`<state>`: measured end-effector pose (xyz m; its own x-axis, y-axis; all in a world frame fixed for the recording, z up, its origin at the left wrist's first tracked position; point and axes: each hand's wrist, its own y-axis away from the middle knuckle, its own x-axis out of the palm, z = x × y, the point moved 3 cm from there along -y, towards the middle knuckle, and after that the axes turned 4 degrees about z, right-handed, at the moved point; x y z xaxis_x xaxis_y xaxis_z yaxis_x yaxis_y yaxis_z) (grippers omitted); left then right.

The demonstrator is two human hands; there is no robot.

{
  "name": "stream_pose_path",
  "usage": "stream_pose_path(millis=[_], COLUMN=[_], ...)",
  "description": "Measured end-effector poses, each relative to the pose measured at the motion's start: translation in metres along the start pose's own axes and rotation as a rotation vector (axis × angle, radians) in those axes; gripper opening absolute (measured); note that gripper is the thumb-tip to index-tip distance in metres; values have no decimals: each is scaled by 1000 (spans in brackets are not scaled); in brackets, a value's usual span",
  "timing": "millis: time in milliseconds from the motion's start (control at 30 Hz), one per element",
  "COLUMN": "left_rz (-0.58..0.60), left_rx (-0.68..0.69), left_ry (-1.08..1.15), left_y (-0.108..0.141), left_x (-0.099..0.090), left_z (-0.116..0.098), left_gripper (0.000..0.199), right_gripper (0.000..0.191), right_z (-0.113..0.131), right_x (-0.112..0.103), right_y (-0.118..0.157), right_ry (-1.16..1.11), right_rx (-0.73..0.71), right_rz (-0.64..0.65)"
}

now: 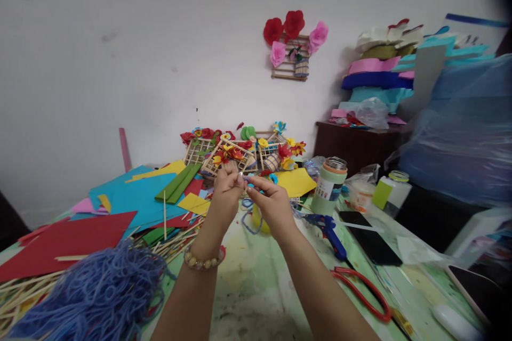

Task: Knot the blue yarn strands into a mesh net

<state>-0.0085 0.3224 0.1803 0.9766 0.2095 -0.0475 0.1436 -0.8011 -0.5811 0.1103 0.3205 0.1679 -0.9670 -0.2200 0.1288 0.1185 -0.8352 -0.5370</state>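
Observation:
My left hand (229,194) is closed, its thumb and fingers pinched near the middle of the view. Close beside it on the right, my right hand (270,202) pinches a bit of blue yarn (246,178) between thumb and forefinger. The yarn's end at my left hand is too small to make out clearly. A loop of blue yarn (251,228) hangs below the hands, by a yellow object (260,218) partly hidden behind my right hand. A large tangle of blue yarn (108,290) lies at the lower left.
Coloured paper (64,242) and thin sticks (176,245) cover the left side. Stick frames with paper flowers (232,154) stand at the back. On the right are a jar (330,186), a blue glue gun (330,234), a phone (372,240) and red-handled scissors (364,287).

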Motion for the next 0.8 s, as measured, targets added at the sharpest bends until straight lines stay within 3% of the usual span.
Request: stream_pose_path(millis=[133,400,567,733,800], left_rz=[17,47,-11,-149,-145], left_rx=[36,-280,-433,-196,-137], left_ry=[-26,209,312,92,-32], left_y=[0,3,5,5,6], left_x=[1,4,6,1,0], left_z=[-6,-2,12,9,4], left_gripper=[21,18,39,37,35], right_gripper=[27,22,23,21,21], right_z=[-9,-13,-8,-5,-4], right_x=[1,-2,-5,-10,-13], right_y=[-2,-3,-4,-6,-6], right_ry=[-135,-118,-151,-185,-192], right_rx=[97,179,194,175,150], right_rz=[-8,-132,-157,-171,-205])
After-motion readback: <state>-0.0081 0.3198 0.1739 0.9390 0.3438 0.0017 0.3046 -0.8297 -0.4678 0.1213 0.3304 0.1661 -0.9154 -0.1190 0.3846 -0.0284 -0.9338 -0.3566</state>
